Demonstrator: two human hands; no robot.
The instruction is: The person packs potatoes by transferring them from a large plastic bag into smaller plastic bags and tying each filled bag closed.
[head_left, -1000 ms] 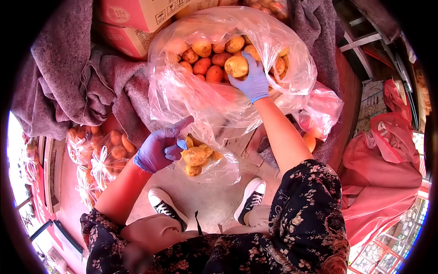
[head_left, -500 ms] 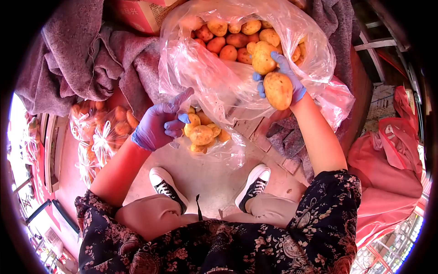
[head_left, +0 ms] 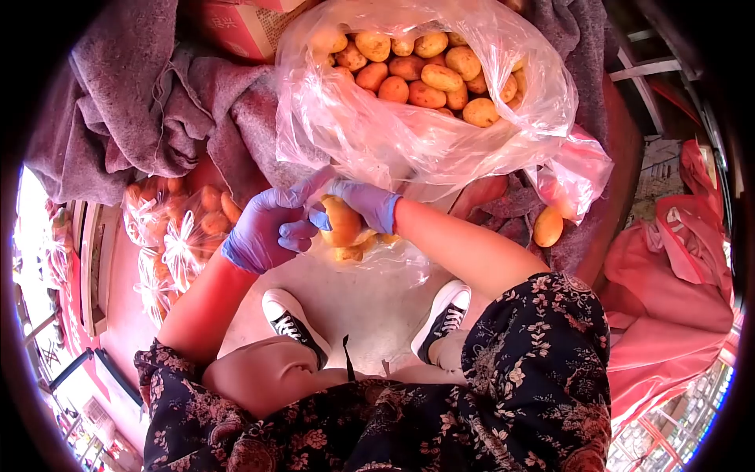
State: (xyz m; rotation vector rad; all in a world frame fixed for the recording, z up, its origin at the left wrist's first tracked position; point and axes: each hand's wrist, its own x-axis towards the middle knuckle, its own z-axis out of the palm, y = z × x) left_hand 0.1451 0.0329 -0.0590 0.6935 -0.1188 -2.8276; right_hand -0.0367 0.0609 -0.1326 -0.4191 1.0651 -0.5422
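My left hand [head_left: 275, 224], in a blue glove, is closed on the rim of a small clear bag [head_left: 401, 259] that hangs in front of me with several potatoes in it. At the bag's mouth my right hand [head_left: 358, 203], gloved too, is closed around a yellow potato [head_left: 341, 222]; its fingertips are partly hidden. Beyond both hands stands a large clear plastic bag [head_left: 354, 138], its mouth open on many yellow and reddish potatoes [head_left: 426, 94].
Tied bags of potatoes [head_left: 182, 244] lie at the left. Grey blankets [head_left: 126, 102] and a red carton [head_left: 236, 30] are at the upper left. One potato [head_left: 548, 226] sits right of the big bag, near a red cloth [head_left: 661, 275].
My right hand has moved from the large bag, down and left to the small bag, carrying potatoes. My left hand has stayed almost in place.
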